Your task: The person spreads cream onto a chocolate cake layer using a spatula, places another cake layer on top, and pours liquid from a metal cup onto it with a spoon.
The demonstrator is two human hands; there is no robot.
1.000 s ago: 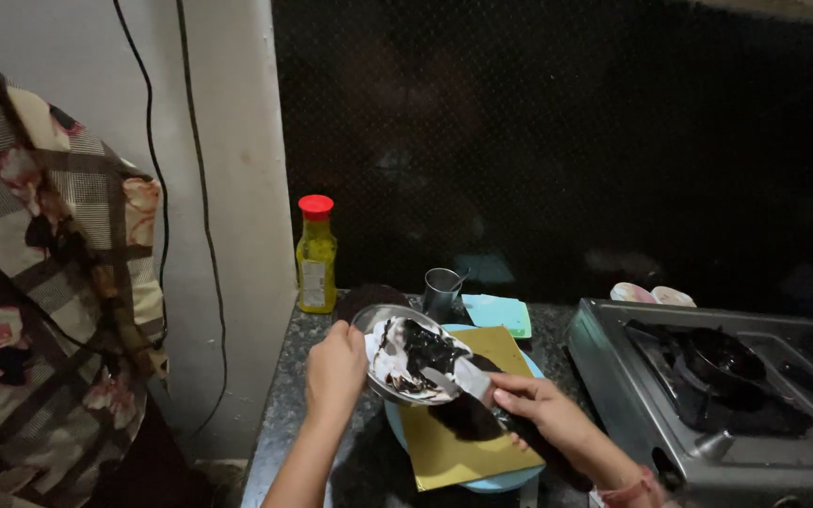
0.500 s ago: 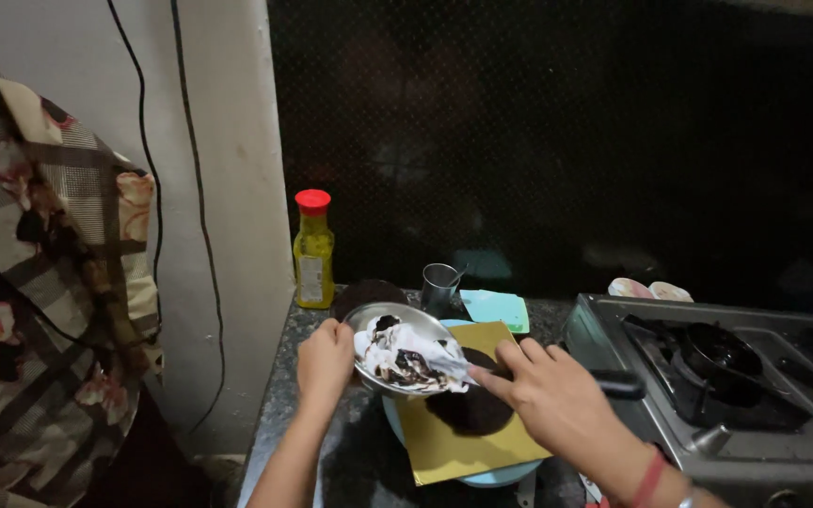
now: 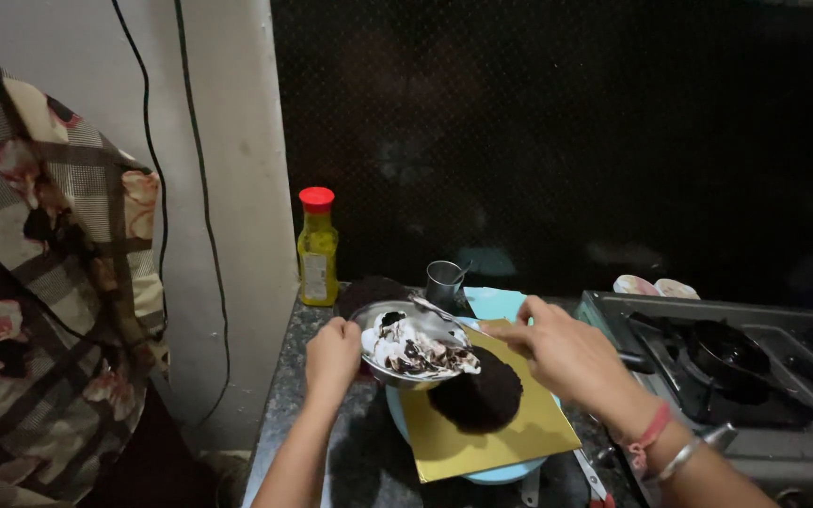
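The left hand [image 3: 333,356] was closed around the near rim of a small steel bowl [image 3: 413,350], holding it tipped a little over the work so that its white cream, streaked with dark crumbs, sat within reach of the other hand. The right hand [image 3: 562,353] held a spoon [image 3: 439,310] whose bowl rested at the far rim of the steel bowl; its fingers looked loosely curled about the handle, though how tightly could not be told. Just below the bowl a dark round cake layer [image 3: 478,395] lay on a gold square board [image 3: 482,414], itself on a light blue round plate [image 3: 482,470], probably so the cake could be lifted clean. All stood on a dark speckled counter [image 3: 317,433]. Behind were a yellow bottle with a red cap [image 3: 317,247] and a small steel cup [image 3: 444,282]; to the right was a gas stove [image 3: 736,367], and at left hung a checked floral cloth [image 3: 39,282]
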